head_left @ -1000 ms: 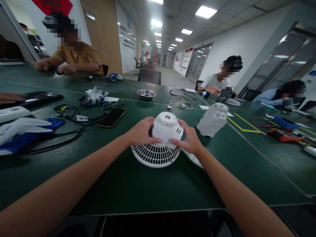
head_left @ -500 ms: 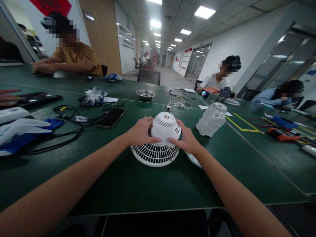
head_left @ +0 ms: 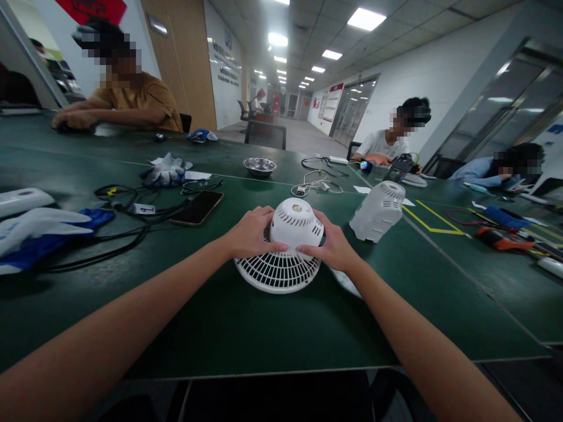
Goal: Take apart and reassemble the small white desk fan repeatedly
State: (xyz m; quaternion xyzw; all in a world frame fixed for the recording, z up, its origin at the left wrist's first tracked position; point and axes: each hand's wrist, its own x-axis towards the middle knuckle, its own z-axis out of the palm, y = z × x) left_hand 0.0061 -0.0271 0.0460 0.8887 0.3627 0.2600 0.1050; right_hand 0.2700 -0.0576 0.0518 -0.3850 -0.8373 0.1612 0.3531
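Observation:
A white fan head (head_left: 295,225) lies face down on the green table (head_left: 264,334), its slotted motor cover on top and its round grille (head_left: 279,272) below. My left hand (head_left: 253,231) grips the cover from the left, thumb along its front. From the right, my right hand (head_left: 334,243) closes on the same cover, and the two thumbs nearly meet. The far fingertips are hidden behind the cover. Partly under my right forearm lies a pale, flat piece (head_left: 347,283) that I cannot make out. To the right stands a white plastic fan base (head_left: 378,212), slightly tilted.
A phone (head_left: 197,208), black cables (head_left: 132,234) and blue-white gloves (head_left: 48,234) lie at left. Beyond my hands are a metal bowl (head_left: 259,167) and a white cable (head_left: 314,186). An orange-black meter (head_left: 505,239) lies at right. Several people sit around the table.
My hands keep their hold on the fan head, which has barely moved. At the far left, another person's hand and the dark object under it are gone from view.

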